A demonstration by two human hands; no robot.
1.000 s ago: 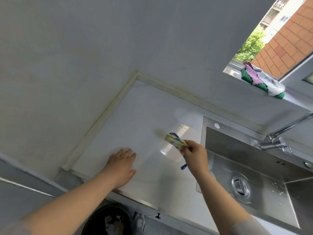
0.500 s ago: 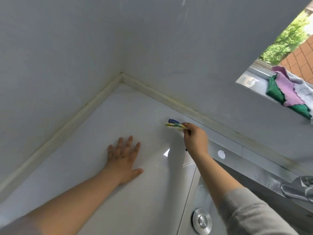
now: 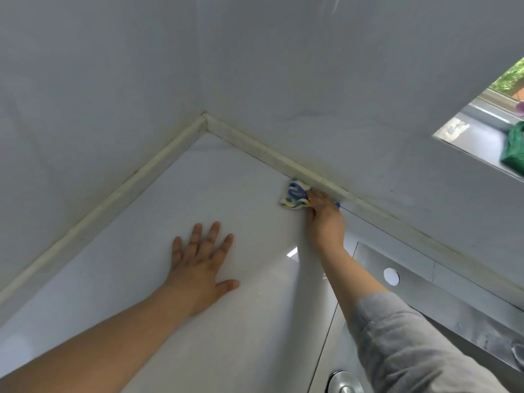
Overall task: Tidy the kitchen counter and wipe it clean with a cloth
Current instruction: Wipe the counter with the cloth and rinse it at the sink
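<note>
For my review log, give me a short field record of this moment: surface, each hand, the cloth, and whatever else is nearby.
setting: white counter in a wall corner, steel sink to its right
left hand: flat on the counter, fingers spread, holding nothing
right hand: grips a patterned cloth
cloth position: on the counter, against the back-wall trim strip
windowsill: green cloth at the frame's right edge

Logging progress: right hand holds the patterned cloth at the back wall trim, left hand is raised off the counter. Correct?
No. The head view shows the left hand flat on the counter; the right hand does hold the cloth at the trim.
</note>
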